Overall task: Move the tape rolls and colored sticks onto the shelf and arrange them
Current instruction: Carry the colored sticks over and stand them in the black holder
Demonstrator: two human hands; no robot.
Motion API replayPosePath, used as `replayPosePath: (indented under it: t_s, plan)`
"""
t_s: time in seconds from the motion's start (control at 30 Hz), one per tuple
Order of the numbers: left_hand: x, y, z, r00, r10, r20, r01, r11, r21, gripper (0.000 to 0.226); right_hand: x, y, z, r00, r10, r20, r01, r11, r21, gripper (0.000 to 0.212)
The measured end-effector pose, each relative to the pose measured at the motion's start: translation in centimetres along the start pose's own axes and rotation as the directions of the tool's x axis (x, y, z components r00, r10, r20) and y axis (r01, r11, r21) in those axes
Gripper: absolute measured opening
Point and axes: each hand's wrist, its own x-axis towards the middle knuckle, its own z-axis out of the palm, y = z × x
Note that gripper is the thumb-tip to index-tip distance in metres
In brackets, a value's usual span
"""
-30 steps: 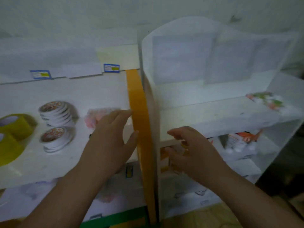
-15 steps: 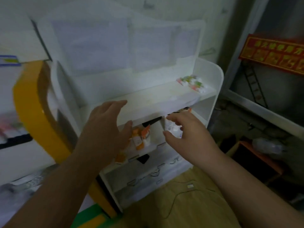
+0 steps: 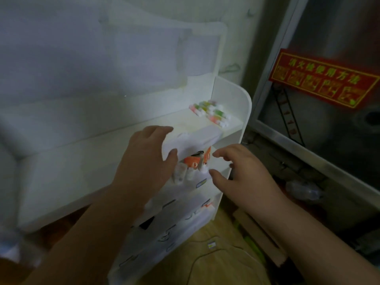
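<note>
I see both bare hands raised in front of a white tiered display shelf (image 3: 232,112) with rounded side panels. My left hand (image 3: 144,161) sits with its fingers spread and slightly curled, fingertips over the front edge of the upper shelf board and the thumb pointing toward the tier below; it holds nothing. My right hand (image 3: 244,173) is just to its right, fingers loosely fanned and thumb out, palm down, also empty, hovering in front of the second tier.

Between the two hands, on that second tier, stand a few small orange-and-white packets or tubes (image 3: 195,163); the blur keeps me from reading them. At the far right end of the upper board lies a small pile of coloured sticks with pink, green and white sections (image 3: 211,112), close to the shelf's right side panel and well apart from both hands. No tape rolls show in this view.

To the right of the shelf hangs a red sign with yellow characters (image 3: 322,79) on a grey metal-framed panel. Tan flooring (image 3: 216,260) runs below.
</note>
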Motion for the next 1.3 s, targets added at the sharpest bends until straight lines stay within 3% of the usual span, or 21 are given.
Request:
replayPosePath:
  t_s: [0.3, 0.7, 0.97, 1.1, 1.3]
  plan:
    - [10.1, -2.4, 4.3, 0.999, 0.05, 0.019, -0.051, 0.998, 0.041, 0.05, 9.4, 5.2, 1.4, 0.995, 0.098, -0.016, -0.099, 0.993, -0.058, 0.039]
    - [16.4, -3.8, 11.1, 0.994, -0.031, 0.108, 0.031, 1.0, 0.002, 0.051, 16.4, 12.3, 3.1, 0.971, 0.225, 0.077, -0.216, 0.97, -0.109, 0.042]
    - [21.9, -2.7, 14.1, 0.992, -0.094, 0.079, 0.089, 0.994, 0.066, 0.05, 24.6, 17.7, 4.2, 0.962, 0.186, 0.198, -0.16, 0.977, -0.144, 0.038]
    - [24.4, -2.0, 16.1, 0.989, -0.137, 0.061, 0.129, 0.985, 0.117, 0.05, 28.3, 20.9, 6.2, 0.926, 0.155, 0.345, -0.046, 0.952, -0.304, 0.022]
    - [26.7, -1.2, 18.7, 0.978, -0.205, 0.023, 0.199, 0.966, 0.162, 0.051, 30.7, 22.9, 8.3, 0.891, 0.061, 0.449, 0.118, 0.925, -0.36, 0.016]
